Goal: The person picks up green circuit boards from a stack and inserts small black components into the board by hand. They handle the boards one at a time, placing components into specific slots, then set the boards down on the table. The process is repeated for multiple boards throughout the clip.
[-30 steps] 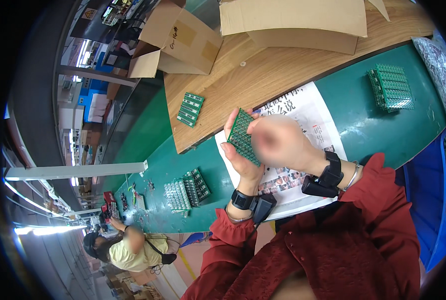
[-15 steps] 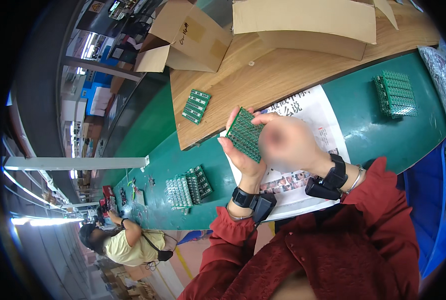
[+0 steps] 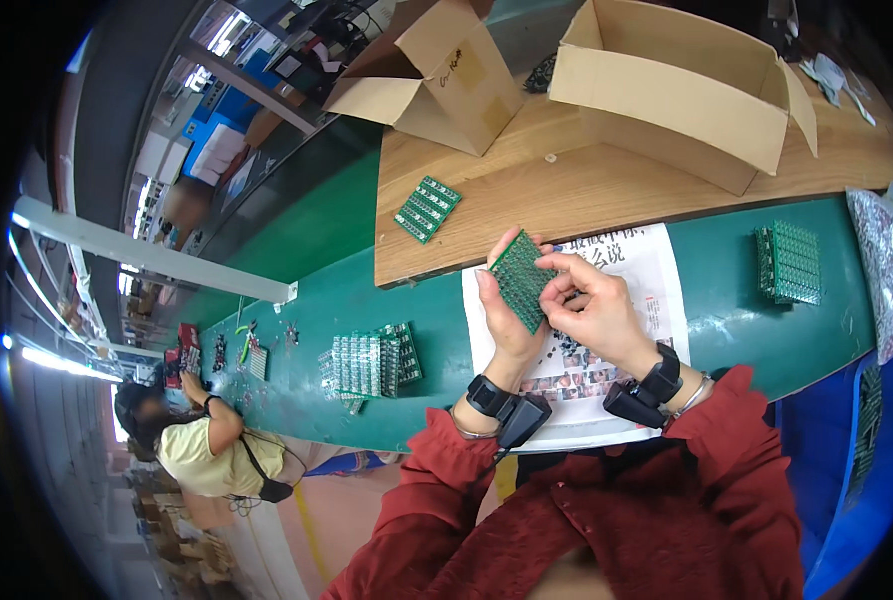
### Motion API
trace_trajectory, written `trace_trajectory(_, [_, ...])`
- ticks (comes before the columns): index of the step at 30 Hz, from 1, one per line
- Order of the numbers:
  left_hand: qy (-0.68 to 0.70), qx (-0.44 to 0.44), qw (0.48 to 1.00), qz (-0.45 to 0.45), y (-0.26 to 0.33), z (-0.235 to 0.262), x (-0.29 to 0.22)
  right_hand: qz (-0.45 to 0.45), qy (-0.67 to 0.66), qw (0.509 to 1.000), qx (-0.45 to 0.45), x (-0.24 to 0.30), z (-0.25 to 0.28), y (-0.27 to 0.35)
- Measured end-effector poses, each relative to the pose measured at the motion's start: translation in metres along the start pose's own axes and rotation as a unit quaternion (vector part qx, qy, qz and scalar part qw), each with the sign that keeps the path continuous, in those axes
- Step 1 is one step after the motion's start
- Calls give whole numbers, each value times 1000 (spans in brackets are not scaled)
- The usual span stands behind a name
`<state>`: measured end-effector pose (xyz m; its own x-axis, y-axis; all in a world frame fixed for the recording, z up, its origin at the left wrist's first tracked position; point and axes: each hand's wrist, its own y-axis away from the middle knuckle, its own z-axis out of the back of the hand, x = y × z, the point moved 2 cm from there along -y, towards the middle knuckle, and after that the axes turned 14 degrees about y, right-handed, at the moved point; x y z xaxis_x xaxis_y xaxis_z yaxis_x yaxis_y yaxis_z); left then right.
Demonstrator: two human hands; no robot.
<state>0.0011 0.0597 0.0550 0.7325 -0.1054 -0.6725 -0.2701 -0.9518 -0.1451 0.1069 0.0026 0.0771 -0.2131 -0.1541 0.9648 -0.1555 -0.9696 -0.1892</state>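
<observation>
A green circuit board panel (image 3: 518, 278) is held up on a slant in my left hand (image 3: 511, 335), its fingers behind the panel and its thumb at the near edge. My right hand (image 3: 601, 315) is closed, thumb and forefinger pinched together close to the panel's right side. Whatever sits in that pinch is too small to make out. Below both hands lies a sheet of newspaper (image 3: 666, 305) on the green bench top. Small black parts (image 3: 563, 350) are scattered on the paper between my wrists.
Stacked circuit boards (image 3: 366, 365) lie to the left, another stack (image 3: 791, 262) to the right. One board (image 3: 428, 210) rests on the raised wooden board (image 3: 496, 180). Behind stand cardboard boxes (image 3: 666, 110). A bubble-wrap bag (image 3: 884, 270) lies far right. A co-worker (image 3: 206, 450) sits at left.
The whole view has shifted and turned slightly. My right hand's fingers show more clearly, pinched by the panel's side. My left hand still holds the panel.
</observation>
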Motion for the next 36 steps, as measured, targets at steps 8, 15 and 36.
trace_trajectory(8, [23, -14, 1000, -9, -3, 4, 3, 12, 23, 998, -52, -7, -1, 0])
trace_trajectory(15, [66, -20, 998, 10, -5, 7, 2, 14, 32, 999, -1, -6, -7, 1])
trace_trajectory(36, [82, -14, 996, 30, -3, 5, 1, 73, 110, 991, -11, 5, -9, 5])
